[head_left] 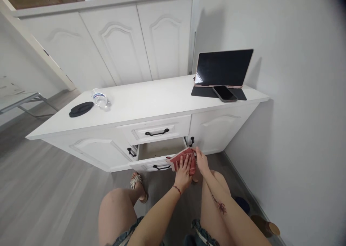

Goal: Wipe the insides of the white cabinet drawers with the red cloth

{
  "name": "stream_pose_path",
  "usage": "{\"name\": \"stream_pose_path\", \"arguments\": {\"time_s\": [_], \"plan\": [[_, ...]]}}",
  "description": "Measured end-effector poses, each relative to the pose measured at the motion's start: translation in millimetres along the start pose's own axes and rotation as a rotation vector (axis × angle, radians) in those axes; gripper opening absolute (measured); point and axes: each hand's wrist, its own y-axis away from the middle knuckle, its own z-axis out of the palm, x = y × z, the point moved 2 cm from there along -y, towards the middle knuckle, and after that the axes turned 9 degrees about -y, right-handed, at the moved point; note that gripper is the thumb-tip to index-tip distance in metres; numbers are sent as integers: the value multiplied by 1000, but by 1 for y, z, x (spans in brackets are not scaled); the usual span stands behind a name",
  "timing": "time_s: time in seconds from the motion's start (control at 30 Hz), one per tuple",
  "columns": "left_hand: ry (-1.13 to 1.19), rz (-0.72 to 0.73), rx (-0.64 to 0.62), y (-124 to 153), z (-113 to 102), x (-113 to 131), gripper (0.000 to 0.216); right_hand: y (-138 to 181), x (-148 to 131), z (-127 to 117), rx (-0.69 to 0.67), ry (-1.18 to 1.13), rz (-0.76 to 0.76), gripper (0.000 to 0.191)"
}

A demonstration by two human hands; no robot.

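Observation:
A red-and-white folded piece, like a soft packet or cloth (pixel 177 159), is over the front of the lower drawer (pixel 147 164). My left hand (pixel 184 172) lies flat on top of it with the fingers spread. At its right edge, my right hand (pixel 202 161) has the fingers closed on the edge; the fingertips are partly hidden. The lower drawer is pulled out, and its bare bottom (pixel 159 148) shows. A black drawer handle (pixel 161 167) is just left of my left hand.
On the white cabinet top (pixel 146 98) are a clear plastic bottle (pixel 99 98), a black flat object (pixel 81 109), a propped tablet (pixel 223 67) and a phone (pixel 225 93). Above is a shut upper drawer (pixel 156 129). A wall (pixel 297 105) rises on the right; jar-like objects (pixel 263 225) stand beside my leg.

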Motion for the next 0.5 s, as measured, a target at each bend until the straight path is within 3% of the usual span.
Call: {"name": "stream_pose_path", "arguments": {"time_s": [0.17,0.5], "plan": [[-65,162,-84,4,21,-17,66,1,-4,-1,12,30,3,69],[-159,265,-124,-1,48,-37,70,-1,-1,1,12,53,4,61]]}}
